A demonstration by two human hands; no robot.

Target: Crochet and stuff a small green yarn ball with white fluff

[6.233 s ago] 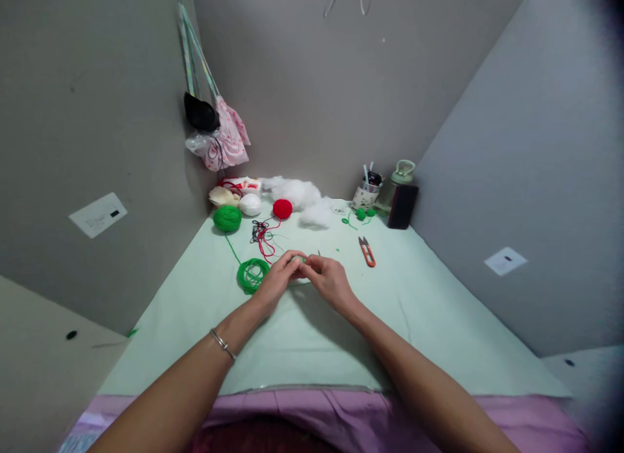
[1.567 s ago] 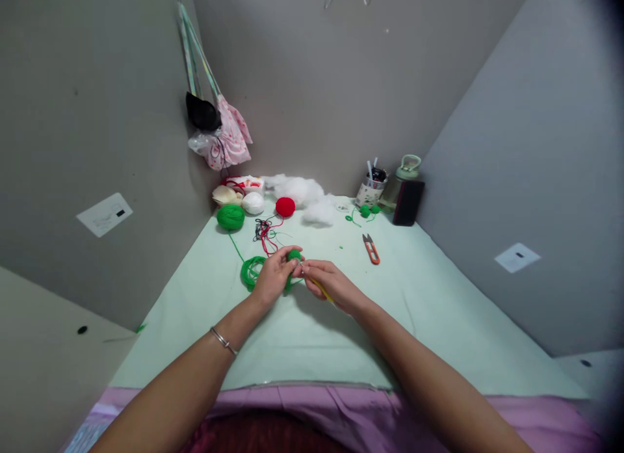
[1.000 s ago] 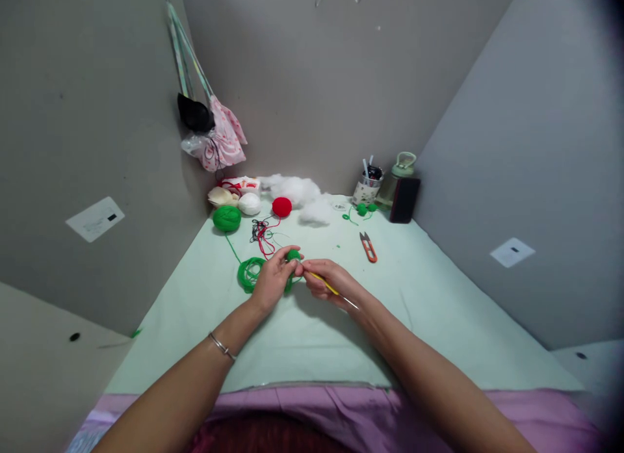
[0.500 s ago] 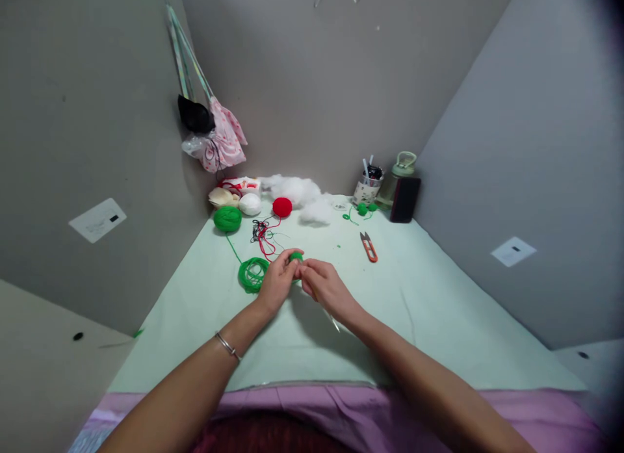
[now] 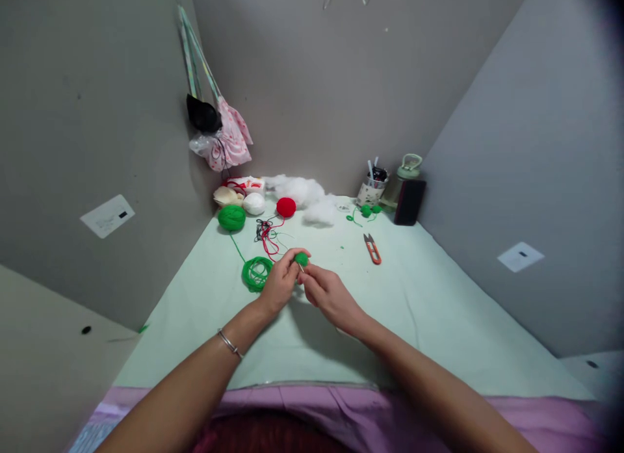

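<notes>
Head: green piece (image 5: pixel 301 259) more visible

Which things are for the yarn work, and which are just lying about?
Probably for the work:
green piece in the left hand
thin tool in the right hand
green yarn coil and green yarn ball
orange-handled snips

Probably just lying about:
bottle
cup of pens
dark phone-like slab

dim, even light | soft shadow below right hand (image 5: pixel 334 300) | dark, blurred top-right corner | wide-angle stretch at edges
</notes>
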